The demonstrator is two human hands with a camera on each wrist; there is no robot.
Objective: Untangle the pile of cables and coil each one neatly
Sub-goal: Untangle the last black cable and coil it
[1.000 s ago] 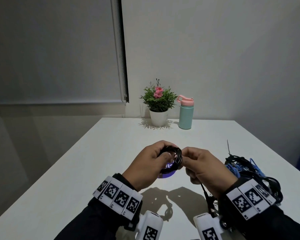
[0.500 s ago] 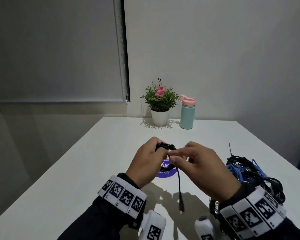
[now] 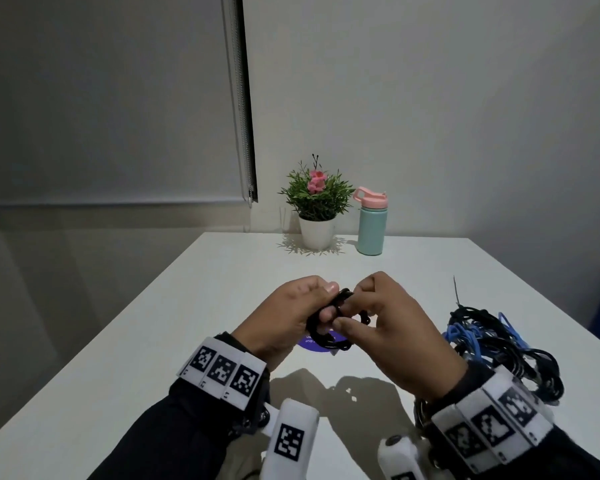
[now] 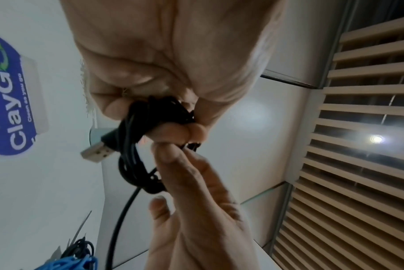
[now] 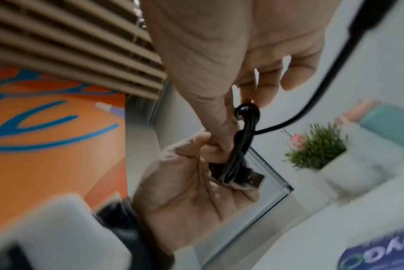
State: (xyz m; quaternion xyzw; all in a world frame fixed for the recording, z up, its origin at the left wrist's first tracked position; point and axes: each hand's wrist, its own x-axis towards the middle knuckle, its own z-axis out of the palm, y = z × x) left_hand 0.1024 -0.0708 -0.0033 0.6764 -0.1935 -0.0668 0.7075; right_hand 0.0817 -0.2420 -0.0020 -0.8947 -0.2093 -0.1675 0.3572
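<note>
A small coil of black USB cable (image 3: pixel 328 323) hangs above the table's middle, held between both hands. My left hand (image 3: pixel 297 315) grips the bundle, fingers curled round it (image 4: pixel 150 113); a silver USB plug (image 4: pixel 97 151) sticks out of the coil. My right hand (image 3: pixel 378 313) pinches the cable's loose end at the top of the coil (image 5: pixel 247 109). The tangled pile of black and blue cables (image 3: pixel 499 341) lies on the table at the right, beside my right wrist.
A round blue sticker (image 3: pixel 317 342) lies on the white table (image 3: pixel 153 341) under the hands. A potted plant (image 3: pixel 316 206) and a teal bottle with a pink lid (image 3: pixel 371 223) stand at the far edge by the wall.
The tail that hung down from my right hand half a second ago is now drawn up against the coil. Both hands have closed in on the bundle.
</note>
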